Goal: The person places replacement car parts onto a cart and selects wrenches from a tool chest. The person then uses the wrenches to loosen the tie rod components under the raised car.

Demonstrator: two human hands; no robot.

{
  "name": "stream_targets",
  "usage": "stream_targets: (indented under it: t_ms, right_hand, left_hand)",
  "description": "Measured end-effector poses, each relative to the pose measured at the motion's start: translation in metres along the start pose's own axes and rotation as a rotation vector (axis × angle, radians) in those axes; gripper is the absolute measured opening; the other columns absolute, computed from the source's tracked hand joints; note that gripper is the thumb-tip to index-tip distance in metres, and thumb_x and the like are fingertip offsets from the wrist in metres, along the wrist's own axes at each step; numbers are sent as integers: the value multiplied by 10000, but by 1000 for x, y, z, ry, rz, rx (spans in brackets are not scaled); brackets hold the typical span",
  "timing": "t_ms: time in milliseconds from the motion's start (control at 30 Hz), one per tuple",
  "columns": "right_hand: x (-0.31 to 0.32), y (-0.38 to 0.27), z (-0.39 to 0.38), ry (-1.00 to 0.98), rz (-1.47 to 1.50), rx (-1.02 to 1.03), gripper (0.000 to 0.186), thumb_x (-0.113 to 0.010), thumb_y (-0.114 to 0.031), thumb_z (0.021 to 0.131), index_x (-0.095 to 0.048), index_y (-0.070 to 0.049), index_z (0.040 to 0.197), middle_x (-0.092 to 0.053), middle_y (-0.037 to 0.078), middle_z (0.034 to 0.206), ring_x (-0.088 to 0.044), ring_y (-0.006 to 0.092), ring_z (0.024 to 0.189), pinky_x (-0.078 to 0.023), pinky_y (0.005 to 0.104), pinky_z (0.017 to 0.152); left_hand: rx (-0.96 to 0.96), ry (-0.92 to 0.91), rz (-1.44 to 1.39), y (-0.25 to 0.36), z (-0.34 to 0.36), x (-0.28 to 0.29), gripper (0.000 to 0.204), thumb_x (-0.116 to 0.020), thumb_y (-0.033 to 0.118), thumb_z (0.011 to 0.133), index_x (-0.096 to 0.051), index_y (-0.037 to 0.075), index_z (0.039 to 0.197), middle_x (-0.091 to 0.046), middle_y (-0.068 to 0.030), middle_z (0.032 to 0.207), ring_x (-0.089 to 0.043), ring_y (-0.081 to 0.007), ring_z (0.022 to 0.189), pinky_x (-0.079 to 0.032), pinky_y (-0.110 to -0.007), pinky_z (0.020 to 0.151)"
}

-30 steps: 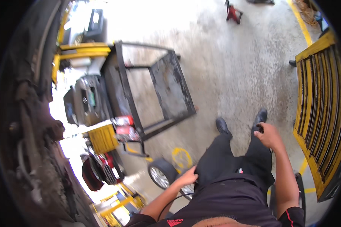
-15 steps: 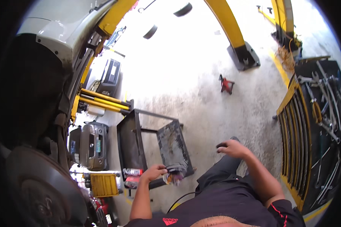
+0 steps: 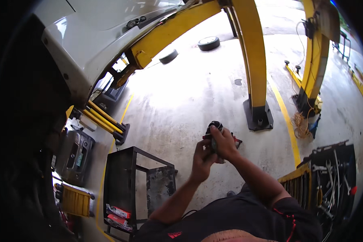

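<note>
Out in front of my body, both hands are together around a bunched dark and grey rag (image 3: 215,124), part of it showing above the fingers. My right hand (image 3: 225,144) is closed on it from the right, the thumb on top. My left hand (image 3: 203,158) grips lower down on the left, its fingers curled against the same bundle. Much of the rag is hidden by the fingers. Behind the hands, the red jack stand (image 3: 238,142) on the floor is partly covered.
A black metal cart (image 3: 121,173) stands at the left, with red-and-white packages (image 3: 117,211) on it. To the right is a tool cabinet with several wrenches (image 3: 330,173) on top. A yellow lift post (image 3: 254,60) rises ahead. A raised vehicle (image 3: 88,40) with its open wheel arch fills the left.
My left hand has lifted the rag from beside the cart to the middle, and my right hand has joined on it. The view has turned, moving the cart and cabinet lower.
</note>
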State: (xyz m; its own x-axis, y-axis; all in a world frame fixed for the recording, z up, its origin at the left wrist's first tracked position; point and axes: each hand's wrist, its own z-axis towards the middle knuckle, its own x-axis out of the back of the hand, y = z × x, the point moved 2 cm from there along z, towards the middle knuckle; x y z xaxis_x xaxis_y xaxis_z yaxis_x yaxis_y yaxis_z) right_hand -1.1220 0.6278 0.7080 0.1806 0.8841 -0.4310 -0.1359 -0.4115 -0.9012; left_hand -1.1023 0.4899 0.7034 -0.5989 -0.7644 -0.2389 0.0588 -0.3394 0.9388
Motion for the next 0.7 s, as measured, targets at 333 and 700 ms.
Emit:
stream_targets:
  t_ms: [333, 700]
  right_hand:
    - [-47, -71, 131, -1162, -837, 261, 853, -264, -729, 1022, -654, 27, 1086, -684, 236, 1016, -670, 349, 992, -511, 448, 897]
    - [-89, -314, 376, 151, -1102, 1464, 333, -692, -388, 943, -765, -88, 1066, -722, 104, 998, -650, 284, 1016, -500, 440, 931]
  left_hand:
    - [-474, 688, 1165, 12, 58, 86, 300, -805, 27, 784, -694, 53, 1061, -644, -125, 1025, -630, -316, 1008, -492, -414, 885]
    - [-447, 949, 1200, -64, -8, 133, 628, -735, 404, 905, -477, 47, 1353, -614, -190, 1200, -646, -370, 1042, -552, -500, 902]
